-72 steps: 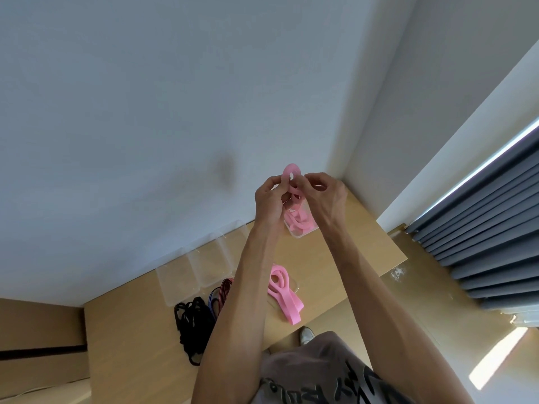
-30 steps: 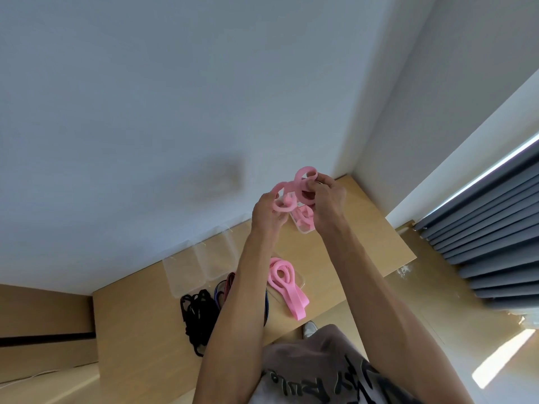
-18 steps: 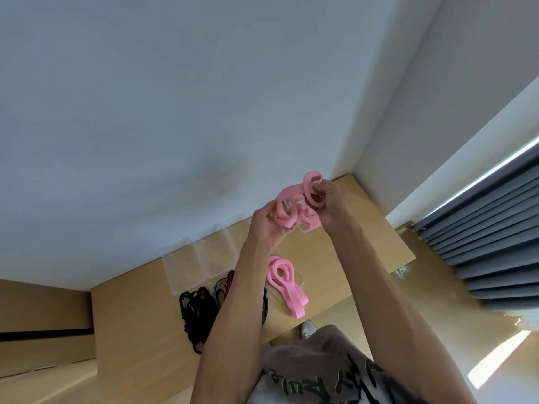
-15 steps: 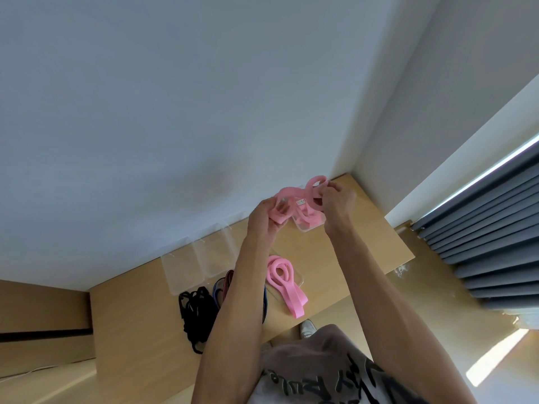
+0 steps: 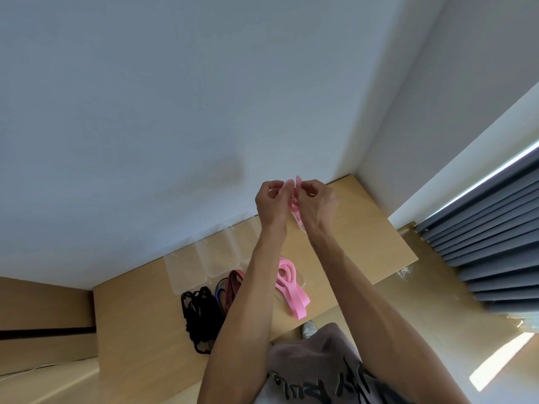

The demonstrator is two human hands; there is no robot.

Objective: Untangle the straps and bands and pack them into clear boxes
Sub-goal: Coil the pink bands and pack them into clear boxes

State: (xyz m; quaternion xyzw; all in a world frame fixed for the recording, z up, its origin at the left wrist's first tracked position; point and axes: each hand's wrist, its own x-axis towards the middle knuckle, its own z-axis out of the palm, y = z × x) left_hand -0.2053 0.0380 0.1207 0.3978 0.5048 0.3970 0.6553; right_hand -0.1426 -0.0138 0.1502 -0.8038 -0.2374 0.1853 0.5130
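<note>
- Up against the pale wall [image 5: 145,112], the wooden table [image 5: 364,243] runs from a left edge near the black tangle to a right corner beside the grey curtain [image 5: 481,243]; its near edge passes just behind a white shoe [image 5: 309,329] on the floor.
- Bare tabletop lies to the right of both forearms, out to that right corner, and also at the front left.
- Both hands are raised above the table's far part, close to the wall.
- Left hand [image 5: 271,204] and right hand [image 5: 315,204] meet fingertip to fingertip, each with fingers curled and pinching the top of a pink band [image 5: 294,199].
- That band is narrow and flat, hanging down between the two wrists; its lower end is hidden behind them.
- A second pink band [image 5: 288,282] lies looped on the table below the hands, partly in a clear box [image 5: 302,282], with one end stretching toward the near edge.
- Two more clear boxes [image 5: 204,260] stand side by side against the wall.
- A black strap tangle [image 5: 199,314] lies in front of them.
- Red-striped and blue bands [image 5: 229,287] sit just right of the tangle, partly covered by the left forearm.
</note>
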